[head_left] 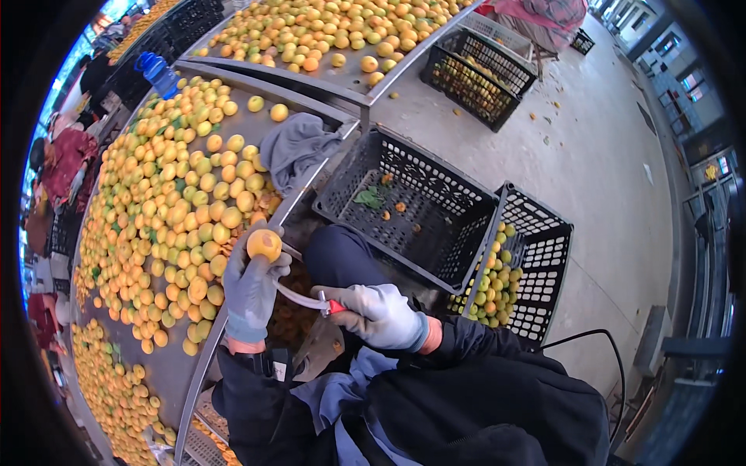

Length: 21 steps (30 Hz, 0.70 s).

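Observation:
My gloved left hand [247, 293] holds up an orange persimmon [265, 245] with a brownish patch on its top, at the near edge of the metal table. In my gloved right hand [381, 314] is a red-handled curved knife [301, 299]. Its pale, bent blade reaches left to just below the fruit, close to my left fingers; whether the tip touches them I cannot tell. Many loose persimmons [179, 210], yellow to orange with a few green leaves, lie across the table [167, 373] on my left.
Right of my knees stands a black crate [404, 210] with a few scraps and leaves. Beside it, another crate [536, 256] holds greenish fruit. A grey cloth [299, 151] and a blue bottle [157, 74] lie on the table. A further fruit table [334, 35] and crates [478, 78] stand beyond.

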Each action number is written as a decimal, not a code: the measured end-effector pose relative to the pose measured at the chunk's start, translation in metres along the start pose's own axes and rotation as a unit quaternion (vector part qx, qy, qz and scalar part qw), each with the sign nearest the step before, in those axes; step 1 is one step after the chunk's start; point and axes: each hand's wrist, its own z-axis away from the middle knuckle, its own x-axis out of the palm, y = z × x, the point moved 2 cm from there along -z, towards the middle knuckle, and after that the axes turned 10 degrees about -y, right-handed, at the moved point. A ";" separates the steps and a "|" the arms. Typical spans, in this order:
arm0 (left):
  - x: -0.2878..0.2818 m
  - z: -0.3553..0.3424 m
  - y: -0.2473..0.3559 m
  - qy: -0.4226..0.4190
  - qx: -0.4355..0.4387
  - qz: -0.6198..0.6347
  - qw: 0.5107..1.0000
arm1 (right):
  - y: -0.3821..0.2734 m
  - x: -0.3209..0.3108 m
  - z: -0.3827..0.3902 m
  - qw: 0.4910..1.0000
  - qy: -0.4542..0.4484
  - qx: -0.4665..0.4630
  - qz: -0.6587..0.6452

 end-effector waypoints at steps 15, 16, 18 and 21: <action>0.059 -0.071 -0.104 -0.114 -0.107 0.080 0.984 | 0.076 -0.078 -0.001 0.967 0.076 0.234 0.067; 0.059 -0.072 -0.108 -0.111 -0.104 0.089 0.984 | 0.075 -0.078 -0.002 0.968 0.060 0.224 0.101; 0.059 -0.073 -0.109 -0.118 -0.108 0.084 0.984 | 0.083 -0.076 0.002 0.964 0.072 0.236 0.104; 0.054 -0.076 -0.111 -0.122 -0.124 0.071 0.982 | 0.084 -0.075 0.002 0.963 0.074 0.234 0.110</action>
